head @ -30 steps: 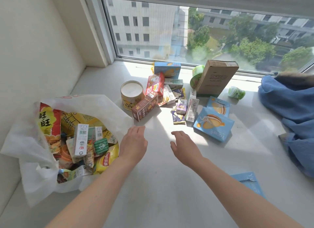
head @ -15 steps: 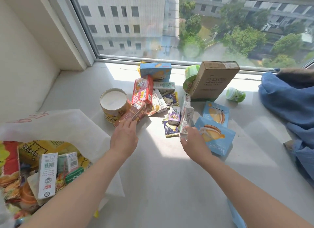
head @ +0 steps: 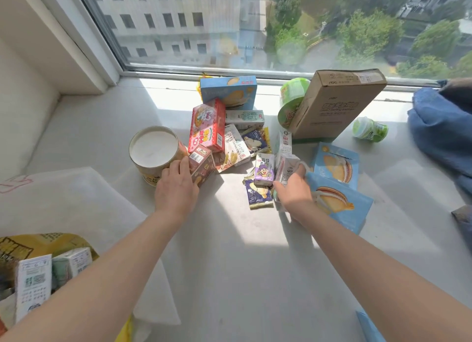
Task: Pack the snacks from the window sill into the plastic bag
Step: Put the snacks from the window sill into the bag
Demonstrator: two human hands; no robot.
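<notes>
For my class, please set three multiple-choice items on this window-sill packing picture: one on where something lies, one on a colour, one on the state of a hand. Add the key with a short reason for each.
1. Where is the round tub with the white lid?
A. Left of the snack pile, by the left hand
B. Inside the plastic bag
C. On the blue cloth

2. What colour is the small carton just left of the right hand?
A. Orange
B. Purple
C. Black

3. What is the right hand doing?
A. Lying flat on bare sill
B. Holding the cardboard box
C. Gripping a white carton

Key: 1 A, the tub stands beside the left hand. 2 B, its front is purple with a cartoon figure. 3 C, fingers curl round the white carton.
</notes>
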